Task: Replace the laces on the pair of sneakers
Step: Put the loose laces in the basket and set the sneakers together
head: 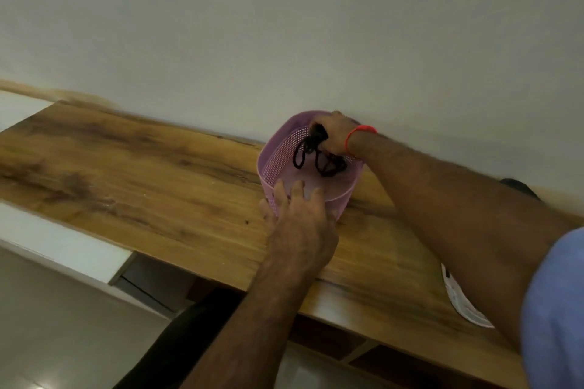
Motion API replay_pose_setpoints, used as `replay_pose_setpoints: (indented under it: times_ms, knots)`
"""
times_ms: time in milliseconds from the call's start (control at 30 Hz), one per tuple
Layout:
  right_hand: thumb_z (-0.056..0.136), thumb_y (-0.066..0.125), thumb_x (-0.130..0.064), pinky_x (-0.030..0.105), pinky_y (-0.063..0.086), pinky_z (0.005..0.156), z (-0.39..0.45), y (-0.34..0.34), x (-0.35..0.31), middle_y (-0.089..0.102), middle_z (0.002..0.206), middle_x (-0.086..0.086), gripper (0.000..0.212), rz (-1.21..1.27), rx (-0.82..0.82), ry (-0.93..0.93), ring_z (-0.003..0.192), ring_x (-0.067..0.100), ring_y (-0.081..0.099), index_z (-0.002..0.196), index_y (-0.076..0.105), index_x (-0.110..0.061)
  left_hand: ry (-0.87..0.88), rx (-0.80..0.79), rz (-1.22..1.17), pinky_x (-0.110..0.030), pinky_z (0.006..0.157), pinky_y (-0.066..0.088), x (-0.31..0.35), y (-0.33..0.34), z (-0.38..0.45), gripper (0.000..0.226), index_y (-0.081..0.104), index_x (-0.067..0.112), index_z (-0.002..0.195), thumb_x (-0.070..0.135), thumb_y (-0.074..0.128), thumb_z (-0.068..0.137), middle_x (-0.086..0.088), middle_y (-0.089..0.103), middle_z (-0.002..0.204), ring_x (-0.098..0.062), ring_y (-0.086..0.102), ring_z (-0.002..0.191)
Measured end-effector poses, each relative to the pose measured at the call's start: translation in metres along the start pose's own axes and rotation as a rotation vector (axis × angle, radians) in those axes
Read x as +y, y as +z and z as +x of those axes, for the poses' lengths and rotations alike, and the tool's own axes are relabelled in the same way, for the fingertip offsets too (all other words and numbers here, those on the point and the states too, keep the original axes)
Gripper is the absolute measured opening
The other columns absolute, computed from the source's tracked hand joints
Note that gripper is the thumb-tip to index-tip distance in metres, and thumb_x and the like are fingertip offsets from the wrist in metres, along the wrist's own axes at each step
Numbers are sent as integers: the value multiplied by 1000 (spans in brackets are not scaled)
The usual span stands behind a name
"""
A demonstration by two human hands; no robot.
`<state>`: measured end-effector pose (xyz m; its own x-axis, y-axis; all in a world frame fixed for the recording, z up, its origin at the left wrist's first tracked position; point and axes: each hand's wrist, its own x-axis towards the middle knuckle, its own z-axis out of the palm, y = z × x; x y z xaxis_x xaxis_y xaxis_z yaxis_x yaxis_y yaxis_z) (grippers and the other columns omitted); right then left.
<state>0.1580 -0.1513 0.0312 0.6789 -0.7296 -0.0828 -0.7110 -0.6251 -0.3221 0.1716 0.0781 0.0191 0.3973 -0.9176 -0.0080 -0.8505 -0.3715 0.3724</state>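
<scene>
The black laces [316, 153] hang in a loose tangle from the right hand [333, 133], which is clenched around their upper end, just right of the frame's centre. The lower loops dangle inside the pink basket [275, 164], near its perforated wall; whether they touch the floor of the basket cannot be told. The left hand [297, 211] rests on the near rim with fingers spread and fairly straight, steadying the basket on the wooden counter [142, 174].

Risks noted: a loop may snag the perforations on lifting, which could drag or tip the light basket if the left hand eases off. The tangle may also tighten into a knot. A white sneaker [461, 300] lies partly hidden under the right forearm at lower right; a sweep of that arm could knock it off the counter edge.
</scene>
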Motion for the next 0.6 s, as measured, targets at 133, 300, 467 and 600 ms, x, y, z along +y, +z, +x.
replay_pose_setpoints:
  times_ms: [133, 300, 467, 600]
  knots:
    - [87, 74, -19, 35, 40, 105, -2, -1, 2, 45, 148, 11, 69, -145, -116, 11, 133, 30, 46, 148, 43, -22, -1, 2, -7, -63, 120, 9, -3, 0, 0, 46, 40, 31, 148, 38, 48, 103, -3, 24, 163, -32, 1, 153]
    - [96, 60, -16, 33, 39, 108, -22, -7, 4, 51, 145, 9, 44, -14, 30, -25, 130, 27, 48, 140, 54, -18, 10, 54, -46, -60, 119, 12, -7, -1, 3, 44, 43, 32, 145, 33, 53, 102, 2, 28, 160, -27, 11, 150]
    - [96, 50, -15, 45, 38, 105, -79, -7, 9, 54, 139, 5, 37, 43, 280, -80, 126, 29, 48, 130, 59, -28, 50, 154, -137, -52, 116, 18, -8, -6, 2, 48, 48, 34, 143, 36, 60, 97, 2, 28, 159, -22, 20, 146]
    - [93, 51, -13, 41, 33, 97, -139, -1, 18, 53, 135, 1, 41, 121, 414, -110, 123, 28, 43, 130, 59, -29, 65, 240, -197, -51, 115, 21, -3, -5, -6, 50, 52, 32, 140, 35, 66, 92, -1, 29, 155, -24, 21, 142]
